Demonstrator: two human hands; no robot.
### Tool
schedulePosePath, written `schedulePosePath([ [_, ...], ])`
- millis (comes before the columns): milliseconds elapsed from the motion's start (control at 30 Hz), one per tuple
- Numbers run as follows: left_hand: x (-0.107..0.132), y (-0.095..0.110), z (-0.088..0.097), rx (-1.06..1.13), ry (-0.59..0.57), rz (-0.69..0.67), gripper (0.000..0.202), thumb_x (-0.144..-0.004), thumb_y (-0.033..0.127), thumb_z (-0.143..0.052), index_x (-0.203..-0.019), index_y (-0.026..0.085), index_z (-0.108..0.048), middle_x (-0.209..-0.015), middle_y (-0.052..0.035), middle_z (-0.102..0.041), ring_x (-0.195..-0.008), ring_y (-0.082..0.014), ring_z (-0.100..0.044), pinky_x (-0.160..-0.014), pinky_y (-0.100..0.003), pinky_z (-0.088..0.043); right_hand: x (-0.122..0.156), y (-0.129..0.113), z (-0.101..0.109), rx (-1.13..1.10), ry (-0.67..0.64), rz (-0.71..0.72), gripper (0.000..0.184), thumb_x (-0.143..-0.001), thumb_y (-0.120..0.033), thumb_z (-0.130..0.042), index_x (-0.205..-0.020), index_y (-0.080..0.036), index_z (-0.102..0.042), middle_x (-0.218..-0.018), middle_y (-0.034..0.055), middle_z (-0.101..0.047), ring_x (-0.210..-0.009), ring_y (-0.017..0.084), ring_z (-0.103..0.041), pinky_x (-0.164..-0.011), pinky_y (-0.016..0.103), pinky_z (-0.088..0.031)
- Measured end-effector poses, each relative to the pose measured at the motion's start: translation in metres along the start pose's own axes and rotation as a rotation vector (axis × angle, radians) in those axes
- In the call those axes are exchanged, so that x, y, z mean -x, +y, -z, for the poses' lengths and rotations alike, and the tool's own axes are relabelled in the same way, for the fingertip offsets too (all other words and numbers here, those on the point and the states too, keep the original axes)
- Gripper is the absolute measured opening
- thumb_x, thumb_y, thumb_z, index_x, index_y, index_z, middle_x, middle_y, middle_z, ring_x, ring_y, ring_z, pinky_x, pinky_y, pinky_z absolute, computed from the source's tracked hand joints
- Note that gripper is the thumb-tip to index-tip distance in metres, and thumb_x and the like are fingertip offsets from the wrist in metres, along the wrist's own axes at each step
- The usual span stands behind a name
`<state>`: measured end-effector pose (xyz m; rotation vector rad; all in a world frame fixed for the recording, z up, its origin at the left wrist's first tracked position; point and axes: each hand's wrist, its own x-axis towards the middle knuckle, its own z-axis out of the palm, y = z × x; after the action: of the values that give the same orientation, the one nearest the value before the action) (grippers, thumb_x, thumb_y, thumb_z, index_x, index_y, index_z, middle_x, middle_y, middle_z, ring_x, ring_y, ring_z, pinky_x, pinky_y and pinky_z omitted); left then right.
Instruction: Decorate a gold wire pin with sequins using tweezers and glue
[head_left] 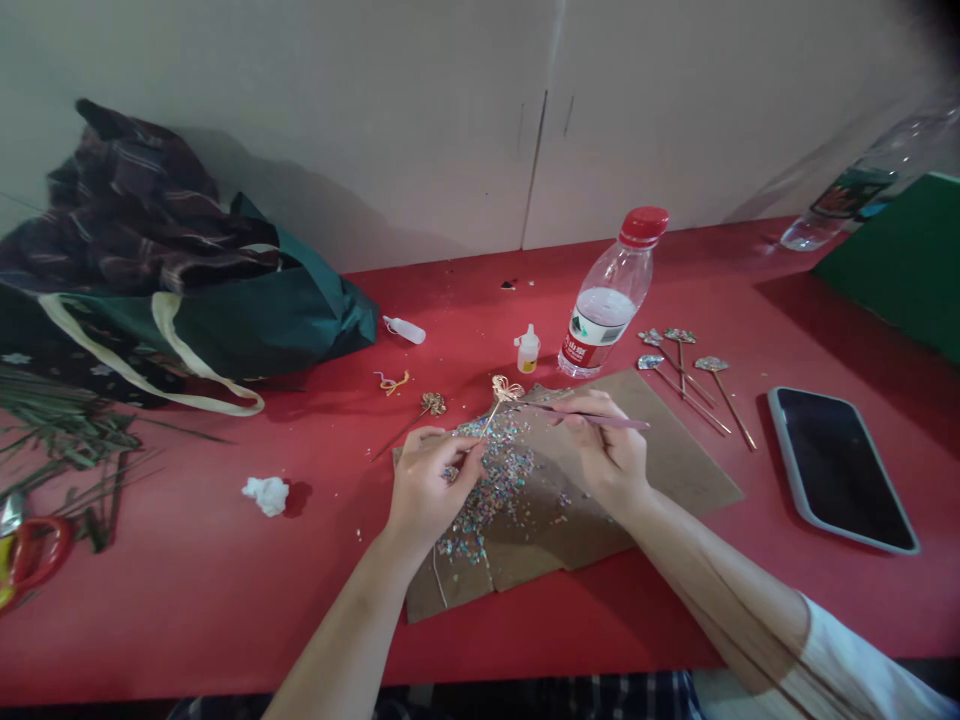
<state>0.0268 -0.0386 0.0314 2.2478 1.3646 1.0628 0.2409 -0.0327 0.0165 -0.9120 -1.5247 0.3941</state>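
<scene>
Between the fingertips of my left hand (pixel 435 475) is the thin stem of a gold wire flower hairpin (pixel 504 391), its head raised and tilted away from me. My right hand (pixel 606 450) is closed on pinkish tweezers (pixel 592 415), whose tips point left and reach close to the flower head. Below both hands lies a brown cardboard sheet (pixel 675 460) strewn with small glittery, multicoloured chips (pixel 499 480). A similar hairpin with a darker head (pixel 433 403) rests just left of the sheet. Whether the tweezers hold a chip is too small to see.
Behind the sheet stand a small glue bottle (pixel 528 352) and a red-capped water bottle (pixel 604 305). Several finished-looking hairpins (pixel 701 375) and a phone (pixel 841 470) lie right. Leftward are crumpled tissue (pixel 267 495), scissors (pixel 37 560), dry stalks (pixel 60 420) and a green bag (pixel 300 310).
</scene>
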Motion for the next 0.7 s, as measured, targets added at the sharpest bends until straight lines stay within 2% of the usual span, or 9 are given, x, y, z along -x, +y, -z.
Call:
schedulePosePath([
  [133, 0.0, -0.0009, -0.0007, 0.0, 0.006, -0.019, 0.006, -0.087, 0.023, -0.057, -0.089, 0.025, -0.063, -0.061, 0.0085, -0.069, -0.06, -0.0111, -0.065, -0.09, -0.039, -0.042, -0.0004, -0.0007, 0.0002, 0.007, 0.037, -0.012, 0.016, -0.09, -0.017, -0.049, -0.098, -0.025, -0.061, -0.082, 0.0018, -0.067, -0.083, 0.019, -0.059, -0.079, 0.041, -0.045],
  [333, -0.0009, 0.0006, -0.0006, -0.008, -0.003, -0.03, 0.007, -0.088, 0.025, -0.056, -0.087, 0.025, -0.063, -0.061, 0.0083, -0.069, -0.062, -0.0115, -0.065, -0.089, -0.038, -0.042, 0.0002, 0.0003, -0.0001, 0.04, -0.001, -0.056, 0.014, -0.091, -0.021, -0.049, -0.097, -0.024, -0.062, -0.084, 0.0026, -0.067, -0.084, 0.019, -0.061, -0.077, 0.039, -0.048],
  [500, -0.0015, -0.001, 0.0012, -0.019, 0.009, -0.004, 0.008, -0.088, 0.026, -0.055, -0.087, 0.025, -0.063, -0.061, 0.0087, -0.069, -0.057, -0.0102, -0.063, -0.092, -0.038, -0.04, -0.0012, -0.0021, 0.0006, -0.079, 0.124, -0.067, 0.013, -0.09, -0.021, -0.05, -0.096, -0.023, -0.062, -0.08, 0.0017, -0.065, -0.077, 0.017, -0.063, -0.07, 0.036, -0.049],
  [600, -0.0027, -0.004, 0.0043, -0.058, 0.042, 0.036, 0.01, -0.089, 0.027, -0.054, -0.085, 0.026, -0.064, -0.06, 0.0092, -0.069, -0.055, -0.0098, -0.061, -0.092, -0.038, -0.04, -0.004, -0.0009, 0.0016, -0.121, 0.149, -0.16, 0.012, -0.091, -0.024, -0.049, -0.094, -0.022, -0.06, -0.076, 0.0006, -0.065, -0.07, 0.015, -0.063, -0.065, 0.032, -0.048],
  [700, -0.0043, -0.0064, 0.0086, -0.1, 0.092, 0.104, 0.012, -0.089, 0.03, -0.053, -0.087, 0.027, -0.065, -0.061, 0.0073, -0.07, -0.068, -0.0135, -0.063, -0.087, -0.037, -0.043, -0.0064, 0.0041, 0.0018, -0.057, 0.059, -0.275, 0.008, -0.087, -0.028, -0.054, -0.087, -0.02, -0.057, -0.072, -0.0004, -0.063, -0.068, 0.015, -0.062, -0.065, 0.031, -0.048],
])
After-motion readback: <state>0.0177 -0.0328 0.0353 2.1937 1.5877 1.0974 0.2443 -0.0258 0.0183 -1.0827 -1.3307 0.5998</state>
